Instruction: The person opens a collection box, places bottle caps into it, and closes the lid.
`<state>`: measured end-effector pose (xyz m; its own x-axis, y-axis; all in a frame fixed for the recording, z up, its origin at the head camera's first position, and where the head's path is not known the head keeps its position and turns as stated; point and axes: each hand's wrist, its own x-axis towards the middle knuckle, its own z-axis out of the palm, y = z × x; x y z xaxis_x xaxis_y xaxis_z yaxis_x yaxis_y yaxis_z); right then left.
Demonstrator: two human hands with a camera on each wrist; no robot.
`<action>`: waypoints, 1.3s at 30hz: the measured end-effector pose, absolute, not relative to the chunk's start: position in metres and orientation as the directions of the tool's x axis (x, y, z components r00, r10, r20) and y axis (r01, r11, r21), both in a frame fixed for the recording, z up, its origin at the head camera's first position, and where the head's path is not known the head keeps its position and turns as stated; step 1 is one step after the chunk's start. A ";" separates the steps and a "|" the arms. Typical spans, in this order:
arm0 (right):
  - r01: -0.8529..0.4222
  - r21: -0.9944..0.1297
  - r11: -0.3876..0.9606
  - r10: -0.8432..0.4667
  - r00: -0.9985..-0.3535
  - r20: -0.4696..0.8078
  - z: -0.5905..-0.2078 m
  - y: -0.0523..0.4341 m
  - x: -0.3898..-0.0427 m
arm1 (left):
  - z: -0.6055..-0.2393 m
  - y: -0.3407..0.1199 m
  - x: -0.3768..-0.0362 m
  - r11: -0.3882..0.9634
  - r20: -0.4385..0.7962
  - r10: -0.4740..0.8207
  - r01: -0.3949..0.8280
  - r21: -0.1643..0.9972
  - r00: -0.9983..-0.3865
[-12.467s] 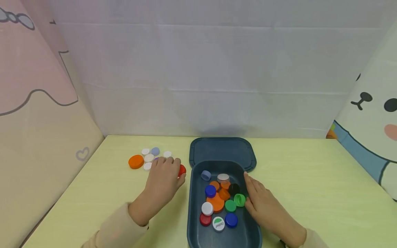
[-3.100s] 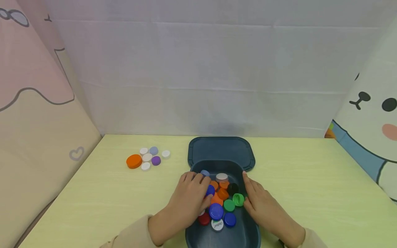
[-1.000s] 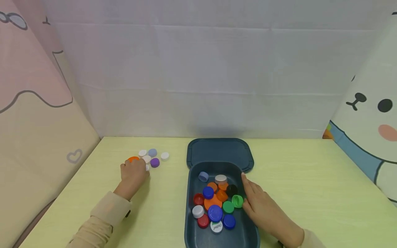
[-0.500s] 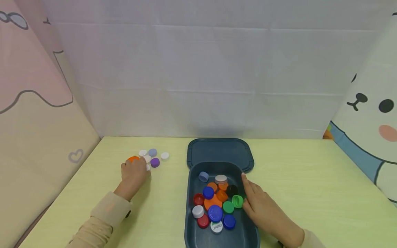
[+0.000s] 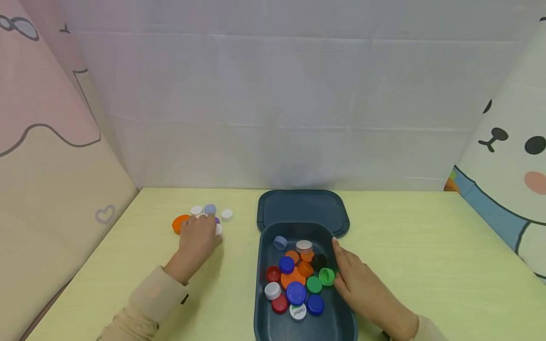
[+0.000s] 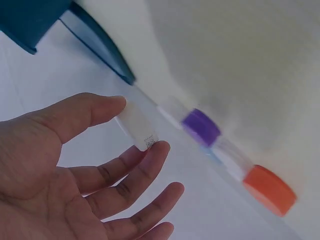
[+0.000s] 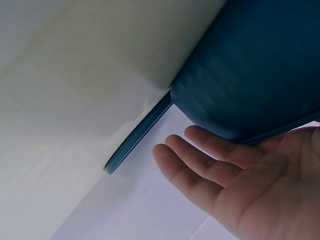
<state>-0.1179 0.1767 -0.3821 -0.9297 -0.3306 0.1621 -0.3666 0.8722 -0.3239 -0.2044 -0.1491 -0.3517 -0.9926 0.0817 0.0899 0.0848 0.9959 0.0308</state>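
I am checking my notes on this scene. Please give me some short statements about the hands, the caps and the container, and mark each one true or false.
1. The left hand pinches a white cap between thumb and finger. True.
2. The right hand holds a green cap. False: its straight fingers rest against the side of the blue container and hold nothing.
3. The purple cap lies inside the container. False: it lies on the table in the small group of caps.
4. The orange cap lies on the table at the end of that group. True.
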 end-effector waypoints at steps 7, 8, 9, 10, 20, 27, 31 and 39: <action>-0.363 -0.330 0.871 -0.330 -0.931 0.155 -0.383 0.177 -0.118 | -0.339 -0.122 -0.187 0.985 0.187 0.173 0.175 -0.008 -0.967; -0.363 -0.328 0.872 -0.330 -0.931 0.155 -0.383 0.177 -0.118 | -0.338 -0.118 -0.185 0.982 0.200 0.185 0.186 -0.013 -0.962; -0.363 -0.326 0.873 -0.329 -0.931 0.155 -0.383 0.177 -0.118 | -0.336 -0.114 -0.182 0.980 0.216 0.198 0.199 -0.018 -0.956; -0.363 -0.325 0.873 -0.329 -0.931 0.156 -0.383 0.177 -0.118 | -0.334 -0.110 -0.179 0.977 0.229 0.210 0.210 -0.023 -0.951; -0.365 -0.314 0.876 -0.332 -0.930 0.155 -0.383 0.177 -0.119 | -0.322 -0.074 -0.150 0.951 0.216 0.309 0.305 -0.050 -0.926; -0.370 -0.309 0.876 -0.333 -0.928 0.167 -0.383 0.178 -0.119 | -0.326 -0.055 -0.135 0.907 0.159 0.422 0.414 -0.082 -0.893; -0.364 -0.306 0.880 -0.330 -0.931 0.156 -0.383 0.178 -0.119 | -0.331 -0.046 -0.130 0.888 0.104 0.458 0.447 -0.110 -0.883; -0.375 -0.309 0.874 -0.337 -0.926 0.172 -0.384 0.178 -0.119 | -0.344 -0.038 -0.125 0.872 0.031 0.478 0.471 -0.133 -0.878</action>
